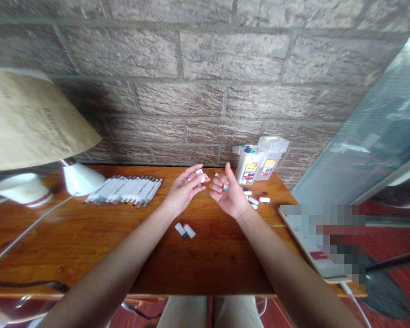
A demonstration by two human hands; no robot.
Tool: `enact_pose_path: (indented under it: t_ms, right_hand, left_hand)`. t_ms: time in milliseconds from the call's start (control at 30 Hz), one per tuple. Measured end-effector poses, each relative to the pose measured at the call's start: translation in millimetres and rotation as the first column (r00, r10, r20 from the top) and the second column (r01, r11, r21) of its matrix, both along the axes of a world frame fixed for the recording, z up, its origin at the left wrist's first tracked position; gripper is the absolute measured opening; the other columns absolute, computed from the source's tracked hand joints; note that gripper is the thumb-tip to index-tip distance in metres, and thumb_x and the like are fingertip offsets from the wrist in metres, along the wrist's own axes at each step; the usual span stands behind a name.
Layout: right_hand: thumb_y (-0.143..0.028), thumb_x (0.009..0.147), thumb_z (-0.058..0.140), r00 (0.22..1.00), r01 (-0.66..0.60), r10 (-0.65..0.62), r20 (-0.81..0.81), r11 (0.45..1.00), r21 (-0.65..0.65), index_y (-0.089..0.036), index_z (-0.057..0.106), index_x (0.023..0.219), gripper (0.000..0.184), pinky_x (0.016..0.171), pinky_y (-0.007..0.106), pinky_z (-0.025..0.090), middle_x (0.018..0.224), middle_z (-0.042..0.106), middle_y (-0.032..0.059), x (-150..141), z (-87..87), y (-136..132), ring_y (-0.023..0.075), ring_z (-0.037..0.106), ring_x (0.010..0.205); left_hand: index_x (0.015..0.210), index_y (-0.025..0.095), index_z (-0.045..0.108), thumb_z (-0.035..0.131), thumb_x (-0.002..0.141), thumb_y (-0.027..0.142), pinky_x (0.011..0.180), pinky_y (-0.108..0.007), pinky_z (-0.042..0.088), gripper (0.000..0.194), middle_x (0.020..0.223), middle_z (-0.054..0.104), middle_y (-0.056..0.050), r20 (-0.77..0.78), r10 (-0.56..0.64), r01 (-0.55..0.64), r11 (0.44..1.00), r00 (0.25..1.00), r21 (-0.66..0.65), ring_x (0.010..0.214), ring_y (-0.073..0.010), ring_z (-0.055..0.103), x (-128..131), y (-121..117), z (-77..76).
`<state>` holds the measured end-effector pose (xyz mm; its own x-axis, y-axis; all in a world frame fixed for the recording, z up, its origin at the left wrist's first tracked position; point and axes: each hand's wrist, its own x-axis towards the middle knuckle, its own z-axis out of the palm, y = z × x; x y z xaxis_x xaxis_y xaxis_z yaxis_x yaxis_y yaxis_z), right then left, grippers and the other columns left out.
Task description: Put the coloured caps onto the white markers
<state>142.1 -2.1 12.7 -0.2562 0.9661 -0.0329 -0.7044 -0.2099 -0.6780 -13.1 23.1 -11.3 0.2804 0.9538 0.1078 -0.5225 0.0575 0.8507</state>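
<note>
My left hand (185, 189) is closed on small white marker caps (201, 176), pinched at the fingertips; how many I cannot tell. Close by on the right, my right hand (229, 195) has its fingers curled and thumb raised, with a white marker cap with a teal end (226, 187) showing among them. Below the hands, two white caps with coloured ends (189, 231) lie side by side on the wooden table (205, 259). Several more loose caps (264, 199) are scattered beside my right wrist, partly hidden by it.
A row of grey-white markers (125, 190) lies at the left. Behind my right hand stands a clear plastic case (248, 164) with several markers inside, its lid part (269, 159) beside it. A lamp (82, 177), a paper cup (23, 189) and a pixelated device (314, 246) flank the table.
</note>
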Motion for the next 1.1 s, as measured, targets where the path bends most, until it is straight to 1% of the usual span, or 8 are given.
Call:
enact_pose_path:
  t_ms: [100,233,333,500,667,900,1000,1100]
  right_hand:
    - [-0.074,0.086,0.068,0.999,0.026,-0.025,0.020,1.000,-0.018,-0.020,0.016,0.058,0.080,0.042,0.019,0.017,0.052,0.022,-0.0082,4.7,0.7,3.1,0.0047,0.017,0.046]
    - [-0.084,0.089,0.052,0.995,-0.079,0.080,0.066,0.997,-0.011,-0.021,0.029,0.056,0.074,0.037,0.021,0.009,0.043,0.018,-0.0100,4.5,-1.1,2.7,0.0055,0.008,0.040]
    - [-0.078,0.094,0.049,0.985,-0.123,0.121,0.125,0.992,0.004,-0.021,0.039,0.057,0.069,0.035,0.020,0.008,0.037,0.020,-0.0106,1.3,-3.1,1.9,0.0053,0.008,0.035]
    - [-0.063,0.099,0.050,0.971,-0.070,0.073,0.229,0.997,-0.025,-0.020,0.035,0.048,0.069,0.035,0.019,0.010,0.035,0.023,-0.0081,-1.3,-6.4,3.2,0.0040,0.015,0.031]
    - [-0.045,0.091,0.057,0.945,-0.030,0.011,0.328,0.998,0.052,-0.021,0.032,0.045,0.058,0.036,0.020,0.011,0.036,0.025,-0.0071,0.8,-8.0,0.9,0.0040,0.019,0.032]
    - [-0.040,0.072,0.070,0.949,-0.052,0.007,0.316,0.990,0.134,-0.020,0.055,0.069,0.025,0.035,0.018,0.011,0.046,0.039,-0.0096,-2.5,-8.5,-5.4,0.0032,0.019,0.035]
    - [-0.038,0.072,0.066,0.951,-0.049,-0.006,0.310,0.985,0.167,-0.020,0.063,0.076,0.019,0.035,0.019,0.011,0.044,0.037,-0.0097,-3.4,-9.9,-4.5,0.0046,0.020,0.034]
    - [-0.038,0.073,0.061,0.942,-0.062,-0.006,0.336,0.979,0.192,-0.019,0.072,0.084,0.024,0.034,0.020,0.014,0.039,0.034,-0.0097,-2.4,-11.6,-3.6,0.0066,0.022,0.032]
  left_hand:
    - [0.103,0.019,0.073,0.099,0.062,0.033,0.076,-0.022,0.052,0.051,0.090,0.075,0.000,-0.064,-0.009,0.011,1.000,0.998,0.025,0.081,-0.0110,0.071,2.9,-2.7,-1.7]
    - [0.080,0.015,0.073,0.098,0.062,0.038,0.076,-0.024,0.050,0.039,0.078,0.072,0.000,-0.190,-0.012,0.036,0.992,0.982,0.123,0.074,-0.0100,0.065,4.6,-5.2,-6.2]
    - [0.082,0.015,0.078,0.094,0.068,0.046,0.082,-0.029,0.052,0.038,0.082,0.075,-0.003,-0.267,-0.057,0.102,0.982,0.962,0.156,0.079,-0.0133,0.067,2.9,-5.2,-9.2]
    - [0.083,0.016,0.081,0.094,0.067,0.048,0.080,-0.030,0.056,0.038,0.083,0.079,-0.005,-0.341,-0.121,0.191,0.965,0.932,0.180,0.078,-0.0168,0.072,-0.2,-3.7,-9.1]
    - [0.081,0.016,0.081,0.096,0.063,0.045,0.081,-0.031,0.060,0.037,0.085,0.081,-0.006,-0.349,-0.179,0.253,0.951,0.920,0.178,0.078,-0.0189,0.075,-0.5,-8.3,-3.0]
    - [0.087,0.017,0.083,0.096,0.064,0.041,0.085,-0.038,0.063,0.035,0.092,0.083,-0.009,-0.343,-0.239,0.312,0.934,0.908,0.174,0.082,-0.0237,0.079,-2.0,-13.0,1.3]
    - [0.086,0.017,0.084,0.095,0.065,0.042,0.082,-0.038,0.063,0.034,0.090,0.083,-0.009,-0.332,-0.254,0.325,0.929,0.908,0.178,0.081,-0.0247,0.079,-2.2,-13.9,3.5]
    - [0.085,0.018,0.084,0.095,0.066,0.041,0.079,-0.035,0.063,0.032,0.088,0.083,-0.009,-0.352,-0.246,0.328,0.924,0.903,0.196,0.079,-0.0237,0.079,-3.8,-13.8,3.4]
